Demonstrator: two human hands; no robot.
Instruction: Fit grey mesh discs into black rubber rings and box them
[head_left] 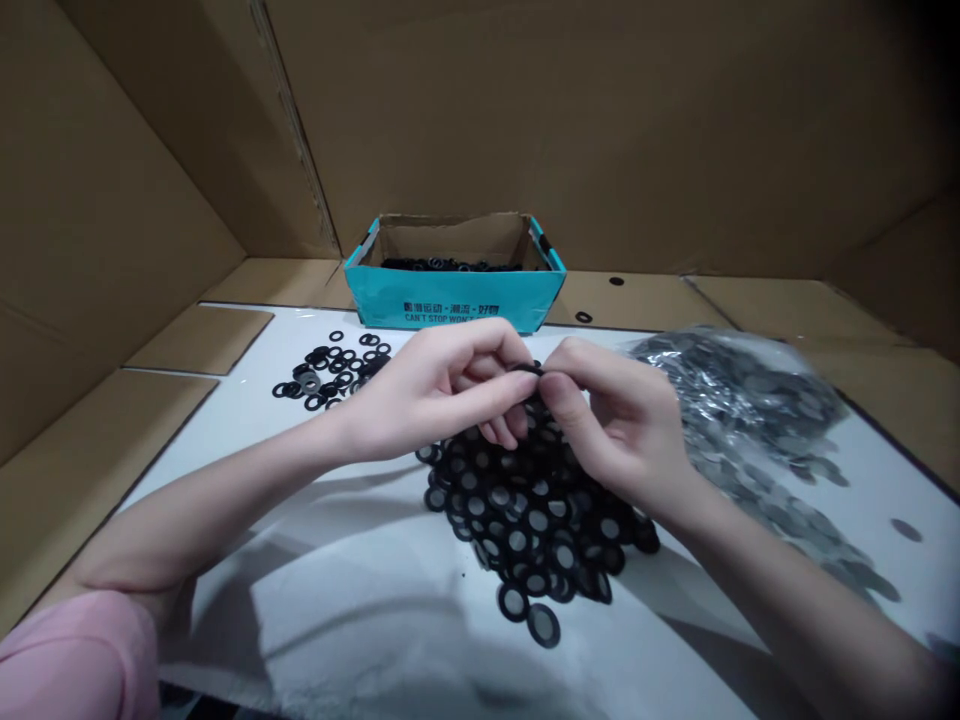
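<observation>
Thumb and fingers of my left hand (457,385) pinch a small black ring (529,369) from the left. My right hand (619,410) closes on the same ring from the other side, its thumb and forefinger together. Any disc inside that ring is hidden by the fingers. Just below both hands spreads a heap of black rings with grey centres (536,520). To the left, partly behind my left wrist, lie loose black open rings (337,365). On the right, grey discs (780,510) spill out of a clear plastic bag (750,385).
An open turquoise cardboard box (450,295) holding black rings stands at the back of the white table (337,570). Cardboard walls (600,130) rise at the back and sides. Two stray rings (583,317) lie right of the box.
</observation>
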